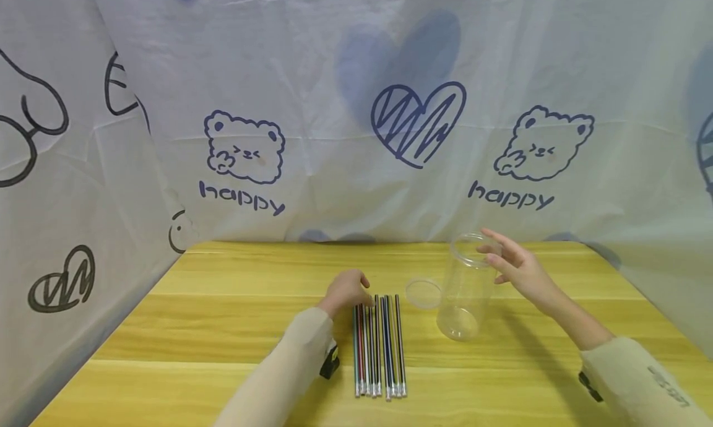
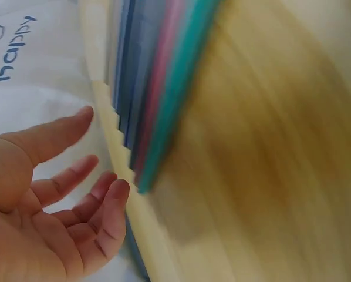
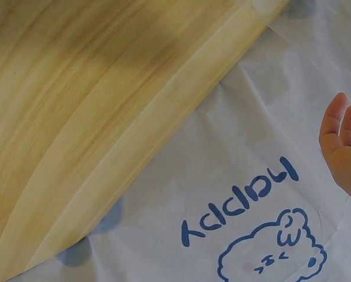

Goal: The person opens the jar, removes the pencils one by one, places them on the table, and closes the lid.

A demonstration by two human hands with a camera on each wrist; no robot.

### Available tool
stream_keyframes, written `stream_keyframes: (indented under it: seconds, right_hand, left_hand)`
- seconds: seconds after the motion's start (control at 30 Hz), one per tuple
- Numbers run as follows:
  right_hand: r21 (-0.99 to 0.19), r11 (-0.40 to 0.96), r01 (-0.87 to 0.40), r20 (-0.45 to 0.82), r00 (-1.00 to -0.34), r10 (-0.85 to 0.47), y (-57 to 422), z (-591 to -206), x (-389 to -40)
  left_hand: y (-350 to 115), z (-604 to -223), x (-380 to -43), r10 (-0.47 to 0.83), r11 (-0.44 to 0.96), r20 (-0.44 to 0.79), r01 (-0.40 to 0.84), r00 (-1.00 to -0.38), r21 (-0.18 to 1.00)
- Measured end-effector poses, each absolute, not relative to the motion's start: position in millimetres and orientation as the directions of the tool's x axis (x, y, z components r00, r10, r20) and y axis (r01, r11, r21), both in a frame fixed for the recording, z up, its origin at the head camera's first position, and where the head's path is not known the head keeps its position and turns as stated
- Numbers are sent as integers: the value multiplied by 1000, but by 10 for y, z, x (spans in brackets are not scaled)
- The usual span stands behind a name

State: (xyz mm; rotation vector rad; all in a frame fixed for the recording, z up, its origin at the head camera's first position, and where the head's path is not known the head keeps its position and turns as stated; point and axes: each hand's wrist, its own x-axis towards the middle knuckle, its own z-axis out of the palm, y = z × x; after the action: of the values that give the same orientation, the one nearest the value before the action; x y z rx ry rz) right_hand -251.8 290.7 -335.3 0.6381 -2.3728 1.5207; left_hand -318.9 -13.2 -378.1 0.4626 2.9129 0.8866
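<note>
A row of several pencils [image 1: 387,346] lies on the wooden table, mostly dark, with a teal pencil [image 2: 178,97] and a red one at the left end. Their silver-ringed ends face me. My left hand [image 1: 346,289] hovers at the far ends of the row, fingers loosely bent and apart from the pencils in the left wrist view. A tall clear plastic jar [image 1: 465,291] stands upright and uncovered to the right. Beside its rim is my right hand [image 1: 518,267], thumb and fingers spread; whether they touch it I cannot tell. The right wrist view catches only part of that hand.
A clear round lid [image 1: 423,293] lies flat on the table [image 1: 223,334] between the pencils and the jar. Behind the table's far edge hangs a white cloth [image 1: 328,198] printed with hearts and bears; more cloth hangs at both sides.
</note>
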Motion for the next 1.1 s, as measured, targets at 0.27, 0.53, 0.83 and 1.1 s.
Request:
stream_keyframes:
  seconds: [0.27,0.53,0.83,1.1]
  right_hand:
    - [-795,365,-484,431,-875,-221,2899,-3361,-2528]
    - [-799,350,-488,438,-872,-218,2891,-3345,-2509]
    - [-802,350,-484,432,-875,-220,2883,-3333,-2504]
    - [-801,353,-484,430,-875,-224,2893,-3328,-2507]
  left_hand:
    - [162,-3731,-3185,460,687,51,391,-887,612]
    - [391,-3782,-3178,538,754,-21,470,-843,459]
    - [495,-3799,-3182,508,805,-33,461,-861,374]
    - [594,-3872,-3232,509,825,-34,476,-860,305]
